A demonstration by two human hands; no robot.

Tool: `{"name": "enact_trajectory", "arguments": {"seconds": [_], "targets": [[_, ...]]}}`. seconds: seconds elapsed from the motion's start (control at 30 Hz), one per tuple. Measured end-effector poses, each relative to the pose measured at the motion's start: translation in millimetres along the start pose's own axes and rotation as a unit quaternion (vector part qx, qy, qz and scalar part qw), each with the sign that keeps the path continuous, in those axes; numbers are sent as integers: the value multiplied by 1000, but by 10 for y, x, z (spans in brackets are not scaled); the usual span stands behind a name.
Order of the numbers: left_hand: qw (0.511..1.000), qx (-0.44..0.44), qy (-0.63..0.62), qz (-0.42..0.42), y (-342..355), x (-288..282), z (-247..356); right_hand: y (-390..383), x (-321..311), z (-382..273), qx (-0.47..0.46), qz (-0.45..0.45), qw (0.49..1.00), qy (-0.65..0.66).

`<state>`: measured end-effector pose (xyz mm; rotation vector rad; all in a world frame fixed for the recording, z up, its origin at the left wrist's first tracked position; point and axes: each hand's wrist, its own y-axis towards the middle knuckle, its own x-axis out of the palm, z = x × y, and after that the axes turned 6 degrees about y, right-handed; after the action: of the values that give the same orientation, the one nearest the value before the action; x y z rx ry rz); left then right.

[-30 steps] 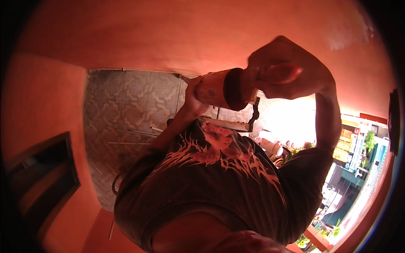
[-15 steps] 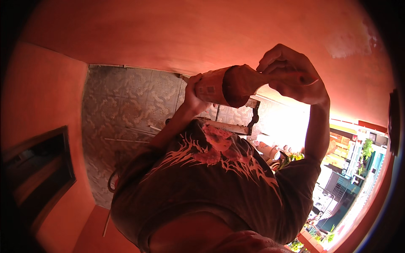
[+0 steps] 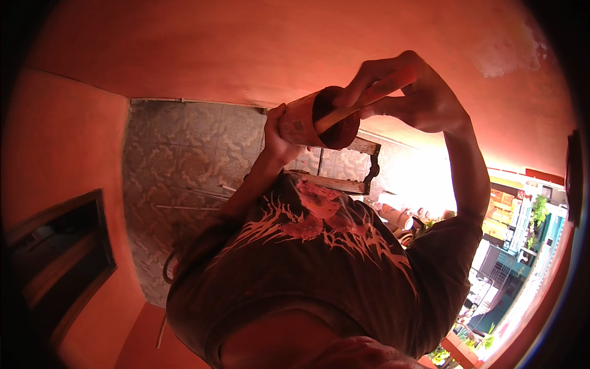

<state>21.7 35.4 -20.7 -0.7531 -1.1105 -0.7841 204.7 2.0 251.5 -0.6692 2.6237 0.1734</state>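
My left hand is wrapped round the side of a cylindrical can, which is tilted with its dark open mouth toward the right. My right hand is closed on a paintbrush, its handle slanting down to the left into the can's mouth. The brush's far end lies inside the can, and its bristles are hidden there. What the can contains is too dark to make out. Both hands are raised in front of an orange-red wall.
Below the can stands a wooden frame-like piece on the patterned tile floor. Thin sticks lie on the floor at left. A pale patch marks the wall at upper right. A dark-framed opening is at left; pots and bright daylight are at right.
My right hand has moved left and slightly up, turning the brush so its lower end is now deeper inside the can. The can has shifted slightly left, its mouth facing more into view.
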Motion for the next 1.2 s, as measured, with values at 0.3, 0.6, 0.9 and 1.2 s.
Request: {"name": "enact_trajectory", "arguments": {"seconds": [0.3, 0.6, 0.9, 1.2], "targets": [[992, -5, -64, -113, 59, -179, -3, 275, 66, -232, 129, -199, 968, -87], [989, -18, -35, -140, 80, -139, -35, 204, -90, -346, 118, -227, 962, -94], [992, -53, -18, -110, 93, -233, -160, 45, -211, -371, 160, -264, 944, -120], [994, -54, -21, -97, 69, -128, 27, -362, -277, -20, -64, 13, 994, 91]]}}
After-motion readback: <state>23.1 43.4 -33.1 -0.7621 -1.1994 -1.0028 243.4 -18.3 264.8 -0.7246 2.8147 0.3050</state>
